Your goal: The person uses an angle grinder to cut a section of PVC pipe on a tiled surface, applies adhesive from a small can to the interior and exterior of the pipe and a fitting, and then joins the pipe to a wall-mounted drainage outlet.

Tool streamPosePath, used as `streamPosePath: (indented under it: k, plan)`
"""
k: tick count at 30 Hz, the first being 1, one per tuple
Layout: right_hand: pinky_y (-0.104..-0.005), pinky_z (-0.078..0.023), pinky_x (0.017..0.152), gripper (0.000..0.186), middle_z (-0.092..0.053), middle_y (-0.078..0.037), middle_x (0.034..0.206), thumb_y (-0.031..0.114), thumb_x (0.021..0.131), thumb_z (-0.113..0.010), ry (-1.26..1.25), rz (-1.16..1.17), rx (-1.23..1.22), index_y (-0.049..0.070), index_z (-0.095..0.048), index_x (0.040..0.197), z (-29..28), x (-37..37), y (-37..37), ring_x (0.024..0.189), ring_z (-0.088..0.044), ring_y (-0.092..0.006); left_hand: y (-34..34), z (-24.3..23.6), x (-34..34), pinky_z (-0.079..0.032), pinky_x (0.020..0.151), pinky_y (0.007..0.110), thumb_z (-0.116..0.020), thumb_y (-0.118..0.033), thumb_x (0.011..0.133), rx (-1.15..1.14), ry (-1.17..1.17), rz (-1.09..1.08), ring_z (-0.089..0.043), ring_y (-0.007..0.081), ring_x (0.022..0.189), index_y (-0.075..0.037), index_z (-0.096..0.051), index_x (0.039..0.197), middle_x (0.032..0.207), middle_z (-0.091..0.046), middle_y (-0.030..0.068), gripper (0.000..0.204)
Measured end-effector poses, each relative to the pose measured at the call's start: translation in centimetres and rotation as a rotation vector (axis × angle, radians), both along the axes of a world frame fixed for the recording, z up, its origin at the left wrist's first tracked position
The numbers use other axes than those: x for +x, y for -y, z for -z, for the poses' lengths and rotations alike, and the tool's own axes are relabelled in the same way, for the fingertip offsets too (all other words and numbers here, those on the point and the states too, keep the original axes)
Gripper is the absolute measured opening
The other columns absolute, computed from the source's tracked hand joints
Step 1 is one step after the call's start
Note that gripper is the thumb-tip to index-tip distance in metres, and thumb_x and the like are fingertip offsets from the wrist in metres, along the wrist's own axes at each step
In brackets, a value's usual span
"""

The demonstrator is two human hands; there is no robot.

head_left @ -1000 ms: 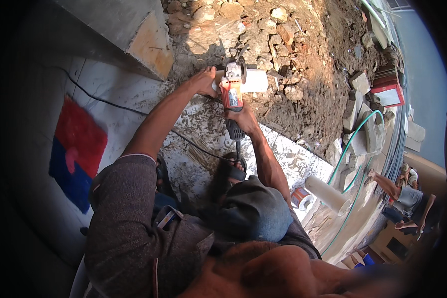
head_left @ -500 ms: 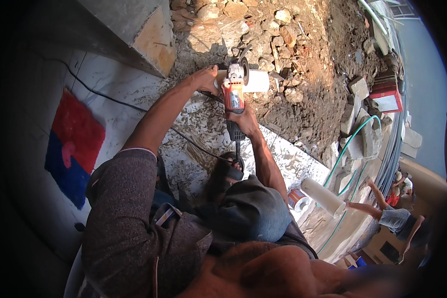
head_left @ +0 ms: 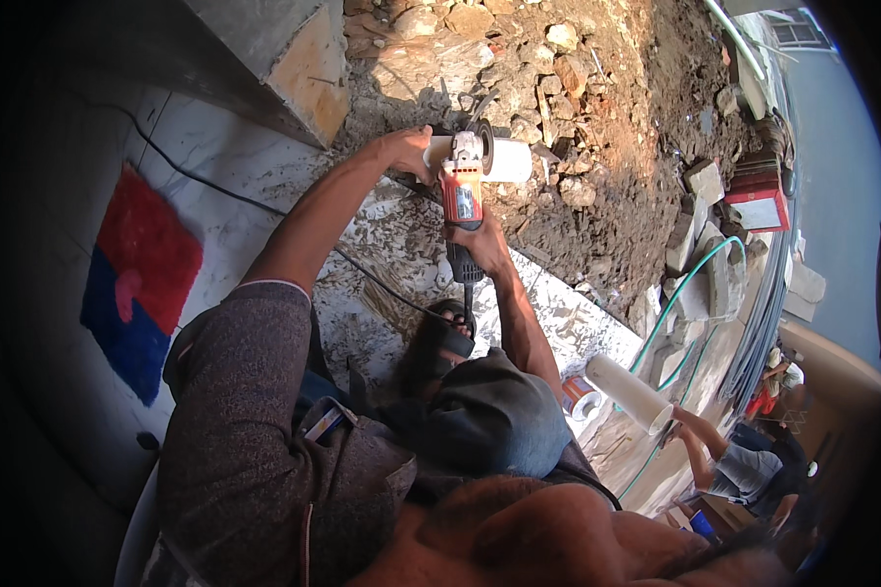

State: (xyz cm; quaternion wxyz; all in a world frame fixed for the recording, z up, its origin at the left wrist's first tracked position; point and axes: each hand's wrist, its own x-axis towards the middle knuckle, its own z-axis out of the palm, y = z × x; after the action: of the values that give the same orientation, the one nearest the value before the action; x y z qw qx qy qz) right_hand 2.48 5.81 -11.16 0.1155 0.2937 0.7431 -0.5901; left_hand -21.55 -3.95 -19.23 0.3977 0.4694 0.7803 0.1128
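Up near the top centre, I see the angle grinder (head_left: 463, 186), orange-red body with a dark disc at its head, pressed against a white pipe (head_left: 504, 159) lying across rubble. Left hand (head_left: 408, 152) wrapped around the pipe's near end, fingers closed on it. Right hand (head_left: 480, 243) clamped around the grinder's rear grip, fingers curled tight. Black cord (head_left: 264, 207) runs from the grinder back across the marble slab (head_left: 382, 235). Sandalled foot (head_left: 440, 338) planted on the slab just below the tool. Red-and-blue patch (head_left: 137, 279) on the floor to the left. Lower right, another person's hand (head_left: 683, 423) holds a second white tube (head_left: 628, 391); green hose (head_left: 690, 284) nearby.
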Motion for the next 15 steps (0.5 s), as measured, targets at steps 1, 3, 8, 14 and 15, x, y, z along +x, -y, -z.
streamPosePath:
  k: [1,3,8,14,15]
  plan:
    - [-0.035,-0.052,0.082,0.064,-0.066,-0.014,0.103,0.018,0.068,-0.078,-0.014,0.007,-0.003,-0.001,-0.05,0.122,0.2,0.1,0.0,0.091,-0.064,-0.0222,-0.1,0.0,-0.1,-0.037,0.108,0.03,-0.083,-0.055,0.051,0.002,0.012,-0.001,-0.041,0.0324,0.134,0.022,-0.019,0.14,0.144,-0.033,0.0343,0.133]
    - [-0.0346,-0.052,0.082,0.063,-0.066,-0.014,0.103,0.017,0.068,-0.077,-0.018,0.015,-0.016,-0.001,-0.051,0.122,0.4,0.2,0.0,0.091,-0.064,-0.0217,-0.2,0.0,-0.1,-0.037,0.108,0.029,-0.083,-0.053,0.051,-0.007,0.034,-0.001,-0.041,0.0324,0.134,0.022,-0.019,0.14,0.145,-0.033,0.0343,0.132]
    - [-0.0338,-0.051,0.082,0.062,-0.066,-0.012,0.102,0.015,0.069,-0.076,-0.009,0.016,-0.051,0.0,-0.051,0.123,0.1,0.4,-0.2,0.09,-0.064,-0.0205,-0.6,-2.0,-0.1,-0.039,0.107,0.029,-0.083,-0.051,0.051,-0.077,0.068,0.008,-0.043,0.0324,0.132,0.021,-0.019,0.14,0.143,-0.036,0.0342,0.131]
    - [-0.0329,-0.05,0.083,0.065,-0.065,-0.01,0.103,0.015,0.068,-0.077,-0.062,0.02,-0.024,0.0,-0.051,0.125,-0.8,0.5,0.3,0.091,-0.063,-0.0196,-0.2,-1.3,-0.3,-0.042,0.103,0.031,-0.083,-0.051,0.051,0.002,0.074,-0.022,-0.048,0.0327,0.127,0.021,-0.025,0.137,0.137,-0.044,0.0314,0.126]
    - [-0.033,-0.05,0.084,0.065,-0.065,-0.01,0.103,0.015,0.068,-0.077,-0.041,0.022,-0.032,0.0,-0.051,0.125,-0.7,0.5,0.2,0.092,-0.063,-0.0196,-0.3,-1.3,-0.4,-0.042,0.103,0.031,-0.083,-0.051,0.051,-0.017,0.128,-0.02,-0.048,0.032,0.127,0.021,-0.025,0.137,0.137,-0.044,0.0314,0.126]
